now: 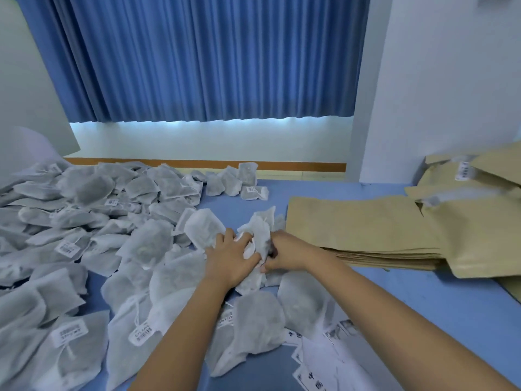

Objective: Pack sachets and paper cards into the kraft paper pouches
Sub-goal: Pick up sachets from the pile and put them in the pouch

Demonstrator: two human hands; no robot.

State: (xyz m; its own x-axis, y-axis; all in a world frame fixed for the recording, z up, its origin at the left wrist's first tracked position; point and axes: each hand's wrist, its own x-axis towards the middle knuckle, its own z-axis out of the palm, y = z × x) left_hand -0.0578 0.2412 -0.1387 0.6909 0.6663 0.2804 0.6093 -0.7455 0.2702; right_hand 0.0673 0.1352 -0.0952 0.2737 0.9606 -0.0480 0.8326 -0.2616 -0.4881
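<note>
Several white non-woven sachets (84,221) with tags lie heaped over the left and middle of the blue table. At the middle, my left hand (231,255) lies with spread fingers on a bunch of sachets (260,230). My right hand (284,252) grips that bunch from the right, fingers curled round it. One white sachet (204,225) stands tilted just left of my left hand. A flat stack of kraft paper pouches (361,224) lies right of my hands. White printed paper cards (318,359) lie near the front edge under my right forearm.
More kraft pouches (476,187), some with white labels, are piled at the far right. A blue curtain (211,57) hangs behind the table. Bare blue table (451,306) shows at the right front.
</note>
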